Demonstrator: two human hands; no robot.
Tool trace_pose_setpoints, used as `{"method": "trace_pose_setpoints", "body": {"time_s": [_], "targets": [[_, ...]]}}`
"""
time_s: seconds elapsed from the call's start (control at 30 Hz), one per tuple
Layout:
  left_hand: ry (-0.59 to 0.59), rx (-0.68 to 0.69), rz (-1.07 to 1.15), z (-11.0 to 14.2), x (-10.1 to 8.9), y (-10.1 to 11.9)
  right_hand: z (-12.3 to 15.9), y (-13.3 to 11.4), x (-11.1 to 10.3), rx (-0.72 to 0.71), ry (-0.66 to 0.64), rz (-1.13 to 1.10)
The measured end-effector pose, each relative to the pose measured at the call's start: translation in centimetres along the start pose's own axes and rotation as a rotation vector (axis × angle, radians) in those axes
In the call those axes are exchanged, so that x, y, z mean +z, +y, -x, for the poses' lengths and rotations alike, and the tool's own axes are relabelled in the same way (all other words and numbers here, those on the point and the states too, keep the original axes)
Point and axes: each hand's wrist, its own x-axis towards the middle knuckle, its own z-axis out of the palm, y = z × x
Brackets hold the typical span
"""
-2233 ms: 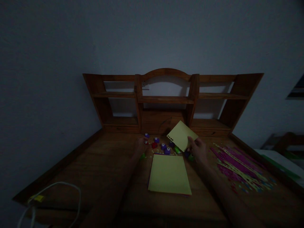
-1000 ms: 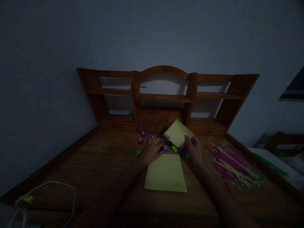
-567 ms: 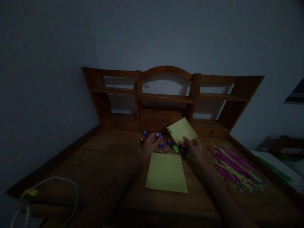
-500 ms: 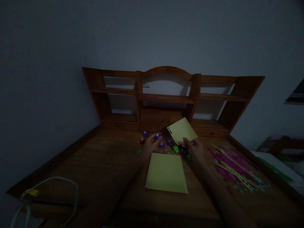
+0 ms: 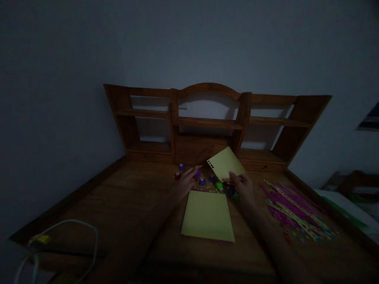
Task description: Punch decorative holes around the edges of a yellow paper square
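Observation:
My left hand (image 5: 187, 182) is closed around a small purple craft punch (image 5: 197, 173), raised over the desk left of the paper. Between the fingers and thumb of my right hand (image 5: 241, 184) is a yellow paper sheet (image 5: 227, 163), held tilted up. A row of small punched holes runs along its left edge. Under and between my hands stand more craft punches: a purple one (image 5: 202, 181), a green one (image 5: 219, 186) and a red one (image 5: 177, 175). A stack of square paper (image 5: 207, 216), yellow on top, lies in front of me.
Pink and yellow punched paper strips (image 5: 291, 209) are heaped on the right, with small coloured bits near them. Tiny yellow paper bits lie among the punches. A wooden shelf unit (image 5: 207, 123) closes off the back of the desk. A white cable (image 5: 95, 240) loops at front left.
My left hand has turned the purple punch, so its white top no longer shows. The yellow sheet in my right hand has shifted slightly left.

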Motion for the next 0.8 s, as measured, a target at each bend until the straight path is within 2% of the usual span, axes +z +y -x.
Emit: {"method": "trace_pose_setpoints", "body": {"time_s": [0.23, 0.33, 0.5, 0.8], "targets": [[-0.113, -0.009, -0.026, 0.5, 0.5, 0.2, 0.7, -0.6, 0.6, -0.002, -0.034, -0.011], [-0.124, 0.008, -0.093, 0.6, 1.1, 0.5, 1.1, -0.7, 0.9, 0.016, -0.081, 0.009], [-0.142, -0.036, -0.175, 0.6, 1.3, 0.4, 1.5, -0.7, 1.3, -0.011, -0.153, 0.044], [-0.165, -0.046, -0.178, 0.9, 1.4, 0.4, 1.6, -0.8, 1.4, -0.049, -0.199, 0.044]]}}
